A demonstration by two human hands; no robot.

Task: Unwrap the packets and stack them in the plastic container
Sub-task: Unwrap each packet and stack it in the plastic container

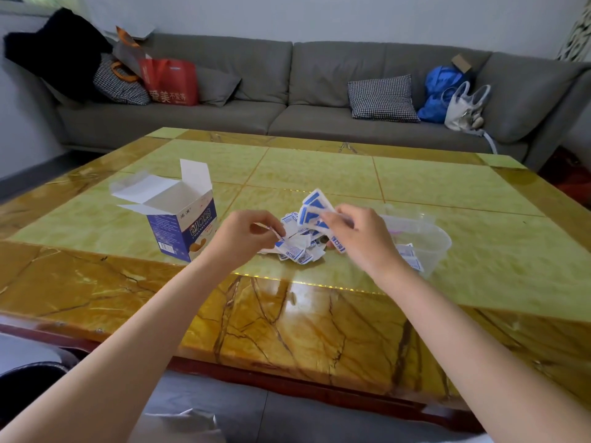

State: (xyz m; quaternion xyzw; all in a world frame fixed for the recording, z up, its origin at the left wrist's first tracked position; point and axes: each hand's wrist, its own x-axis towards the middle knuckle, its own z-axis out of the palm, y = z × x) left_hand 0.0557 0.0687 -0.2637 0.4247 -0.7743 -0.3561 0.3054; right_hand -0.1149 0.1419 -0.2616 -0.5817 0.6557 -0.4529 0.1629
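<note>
The grip of the right hand (355, 238) is pinching a fanned bunch of blue-and-white packets (311, 207) between thumb and fingertips, holding them raised just above the loose pile (299, 246). The grip of the left hand (248, 235) is closing thumb and forefinger on a small thin strip (271, 230) — too small to identify — just left of that pile.

The pile is lying on the tabletop (319, 174), between the two hands, and is consisting of crumpled white wrappers and blue-printed packets, overlapping one another.

The plastic container (425, 238) is sitting on the tabletop just right of the pile, partly hidden behind the right hand and wrist. It is transparent, and a few printed packets (407, 254) are showing inside it near its front wall; whether they are stacked cannot be told.

A blue-and-white cardboard box (179, 219) is standing upright to the left of the pile, apart from it, with its top flaps standing open.

Both bare forearms are reaching in from the near edge of the tabletop toward the pile. Beyond the pile, past the far edge of the tabletop, a grey sofa (287, 91) is carrying cushions and bags — a red bag (169, 81) well to the left, a blue bag (441, 91) to the right.
</note>
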